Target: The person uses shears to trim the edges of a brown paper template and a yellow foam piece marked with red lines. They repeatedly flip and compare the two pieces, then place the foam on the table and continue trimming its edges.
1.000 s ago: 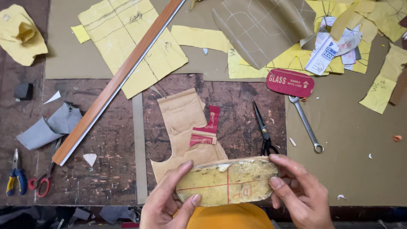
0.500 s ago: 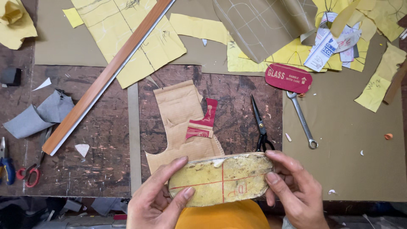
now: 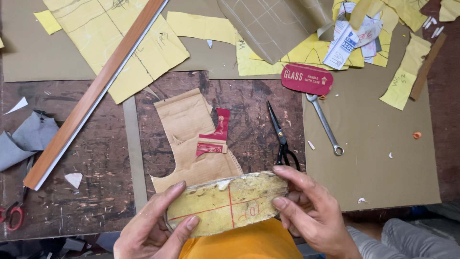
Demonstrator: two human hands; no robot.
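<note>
- Your left hand (image 3: 155,225) grips the left end of a flat, yellowish sole-shaped piece (image 3: 225,204), thumb on its near edge and fingers curled over its far edge.
- Your right hand (image 3: 306,211) grips the right end of the same piece, fingertips laid on its face.
- Locate the piece at the lower centre of the frame, held level above the near edge of the surface (image 3: 91,158); red crossed lines and red marks run over its face.
- Just behind the piece, a brown cardboard pattern (image 3: 189,129) lies flat, with a red paper strip (image 3: 215,136) on it.
- Black scissors (image 3: 280,136) lie to the right of the pattern, close to your right fingertips.
- A metal spanner (image 3: 326,124) lies further right, on a brown sheet, below a red oval label (image 3: 306,79).
- A long wooden strip (image 3: 93,93) runs diagonally across the upper left.
- Yellow paper cuttings (image 3: 129,43) cover the top of the frame.
</note>
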